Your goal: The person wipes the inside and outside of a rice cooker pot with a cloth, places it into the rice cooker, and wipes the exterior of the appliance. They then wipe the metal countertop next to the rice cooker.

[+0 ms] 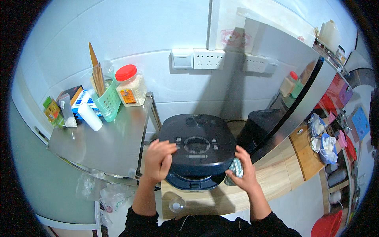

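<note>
A black rice cooker (199, 130) stands before me with its lid slightly raised, showing a pale inner rim at the front. My left hand (157, 160) is at the left edge of the lid, fingertips over its top and thumb apart, holding nothing. At the lid's right edge is my right hand (244, 170), its fingers near the corner and its thumb lower. A green-and-white patterned cloth (237, 169) shows between that thumb and fingers, beside the cooker. Whether the hand grips the cloth or only passes over it is unclear.
On the left, a steel table (118, 142) bears a green basket (109, 100), a red-lidded jar (131, 86) and a white roll (89, 116). A small clear round object (177, 205) lies on the wooden counter (201, 204). A reflective panel (284, 118) rises at right, near a cutting board (305, 154).
</note>
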`<state>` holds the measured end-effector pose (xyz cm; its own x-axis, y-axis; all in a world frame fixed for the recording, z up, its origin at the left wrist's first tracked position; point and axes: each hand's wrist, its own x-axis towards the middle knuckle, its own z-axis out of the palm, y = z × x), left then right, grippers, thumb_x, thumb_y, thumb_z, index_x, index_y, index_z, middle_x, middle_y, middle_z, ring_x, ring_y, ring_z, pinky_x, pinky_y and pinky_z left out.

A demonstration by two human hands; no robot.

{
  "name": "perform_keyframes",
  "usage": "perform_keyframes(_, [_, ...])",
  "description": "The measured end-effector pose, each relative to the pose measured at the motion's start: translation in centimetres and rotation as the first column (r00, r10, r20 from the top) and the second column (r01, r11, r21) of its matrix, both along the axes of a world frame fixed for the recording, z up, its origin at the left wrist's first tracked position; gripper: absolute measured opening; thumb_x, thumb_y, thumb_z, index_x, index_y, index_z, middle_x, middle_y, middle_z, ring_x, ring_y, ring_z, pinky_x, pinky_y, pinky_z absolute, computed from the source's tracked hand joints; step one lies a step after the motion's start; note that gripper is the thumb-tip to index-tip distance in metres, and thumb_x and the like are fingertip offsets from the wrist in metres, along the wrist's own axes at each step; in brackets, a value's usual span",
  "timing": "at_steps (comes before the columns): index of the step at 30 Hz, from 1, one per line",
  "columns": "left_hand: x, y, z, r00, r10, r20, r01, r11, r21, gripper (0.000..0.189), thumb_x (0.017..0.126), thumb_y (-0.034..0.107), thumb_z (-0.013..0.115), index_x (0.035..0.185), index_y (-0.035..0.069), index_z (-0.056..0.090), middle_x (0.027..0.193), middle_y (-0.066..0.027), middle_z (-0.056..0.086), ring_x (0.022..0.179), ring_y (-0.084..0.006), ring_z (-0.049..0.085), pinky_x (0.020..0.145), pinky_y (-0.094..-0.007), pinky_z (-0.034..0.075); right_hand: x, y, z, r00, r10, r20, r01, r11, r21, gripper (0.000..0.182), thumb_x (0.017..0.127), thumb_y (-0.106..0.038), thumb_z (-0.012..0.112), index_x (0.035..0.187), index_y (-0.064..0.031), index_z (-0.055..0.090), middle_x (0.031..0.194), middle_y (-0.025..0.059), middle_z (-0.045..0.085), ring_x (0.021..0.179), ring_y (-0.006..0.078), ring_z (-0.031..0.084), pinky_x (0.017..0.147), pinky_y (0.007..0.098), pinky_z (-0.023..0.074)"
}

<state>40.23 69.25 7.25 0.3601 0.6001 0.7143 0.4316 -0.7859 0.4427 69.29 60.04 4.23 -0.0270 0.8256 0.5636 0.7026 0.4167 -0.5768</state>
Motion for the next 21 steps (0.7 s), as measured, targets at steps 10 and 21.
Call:
perform_keyframes(10, [0.4,-4.8,-5.4,0.960,0.084,-0.266,-0.117,0.987,-0.111,0.033,0.076,0.008,0.054,0.108,0.002,0.063,0.116,-0.0129,0.060,0.117,-0.0321,0.049,0.105,-0.0513,0.024,-1.6,-3.9,-4.3,0.970,-0.081,0.231,0.119,0.981,-0.154,0.062,0.068,-0.023,0.076,0.121,-0.0119,0.045,0.134,0.0123,0.043,0.102,0.0311,0.059,0.071,0.0367,0.0536])
perform_keyframes(21, [0.2,-5.8,-7.6,0.931,0.077,-0.357,-0.142,0.977,-0.159,0.041,0.081,0.012,0.054,0.120,0.003,0.055,0.130,-0.0122,0.050,0.125,-0.0327,0.041,0.105,-0.0526,0.023,-0.1,-3.8,0.2,0.941,-0.323,0.098,0.334,0.845,-0.417,0.061,0.075,-0.031,0.072,0.121,-0.0042,0.042,0.115,0.0180,0.053,0.097,0.0381,0.058,0.076,0.0425,0.0497])
